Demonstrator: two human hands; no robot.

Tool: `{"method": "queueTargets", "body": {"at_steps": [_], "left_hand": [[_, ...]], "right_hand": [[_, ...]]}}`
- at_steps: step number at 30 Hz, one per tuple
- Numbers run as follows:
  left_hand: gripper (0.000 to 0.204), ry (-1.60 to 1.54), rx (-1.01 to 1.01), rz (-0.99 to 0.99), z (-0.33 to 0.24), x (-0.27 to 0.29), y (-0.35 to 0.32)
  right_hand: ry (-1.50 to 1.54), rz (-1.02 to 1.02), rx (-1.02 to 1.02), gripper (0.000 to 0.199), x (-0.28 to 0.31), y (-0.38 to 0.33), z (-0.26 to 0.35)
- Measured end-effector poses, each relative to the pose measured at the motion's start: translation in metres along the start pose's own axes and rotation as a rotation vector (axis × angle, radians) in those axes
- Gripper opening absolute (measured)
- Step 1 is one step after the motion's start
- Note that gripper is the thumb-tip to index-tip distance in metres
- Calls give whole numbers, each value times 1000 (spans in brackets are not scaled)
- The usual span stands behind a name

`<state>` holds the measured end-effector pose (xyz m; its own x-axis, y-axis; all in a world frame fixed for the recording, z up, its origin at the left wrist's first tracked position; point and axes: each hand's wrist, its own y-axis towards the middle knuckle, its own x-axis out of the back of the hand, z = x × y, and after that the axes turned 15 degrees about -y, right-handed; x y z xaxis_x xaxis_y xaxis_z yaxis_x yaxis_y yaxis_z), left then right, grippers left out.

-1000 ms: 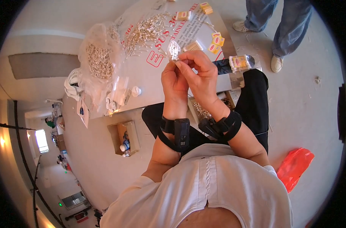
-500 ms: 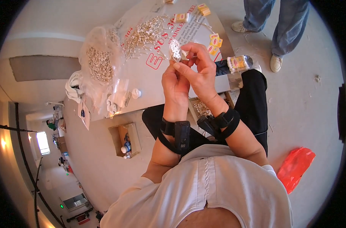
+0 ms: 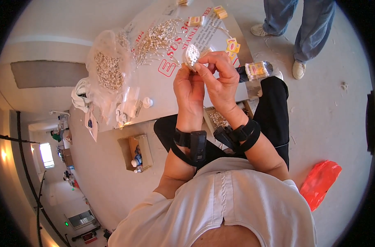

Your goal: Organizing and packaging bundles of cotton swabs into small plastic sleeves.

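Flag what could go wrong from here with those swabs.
1. The cotton swab bundle is held at the fingertips of the left hand and right hand; a loosened pinch might spill it.
2. The yellow-labelled pack sits close to the right knee; a bump could knock it.

Shows white on the bundled swab tips [image 3: 191, 55], yellow with red patches on the labels [image 3: 233, 47], red and black print across the pale tabletop [image 3: 162, 90], black on the wristbands [image 3: 182, 137], faded blue on the jeans [image 3: 315, 35].
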<state>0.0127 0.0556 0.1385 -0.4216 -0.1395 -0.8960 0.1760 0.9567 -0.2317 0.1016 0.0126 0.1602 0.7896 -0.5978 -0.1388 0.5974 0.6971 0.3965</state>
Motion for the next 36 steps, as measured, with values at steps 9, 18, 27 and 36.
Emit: {"method": "queueTargets", "body": {"at_steps": [9, 18, 27, 36], "left_hand": [[22, 50, -100, 97, -3, 6, 7], [21, 164, -204, 160, -3, -7, 7], [14, 214, -269, 150, 5, -33, 7], [13, 215, -303, 218, 12, -47, 15]], "right_hand": [[-33, 11, -2, 11, 2, 1, 6], [-22, 10, -9, 10, 4, 6, 11], [-21, -60, 18, 9, 8, 20, 18], [93, -77, -3, 8, 10, 37, 18]]}}
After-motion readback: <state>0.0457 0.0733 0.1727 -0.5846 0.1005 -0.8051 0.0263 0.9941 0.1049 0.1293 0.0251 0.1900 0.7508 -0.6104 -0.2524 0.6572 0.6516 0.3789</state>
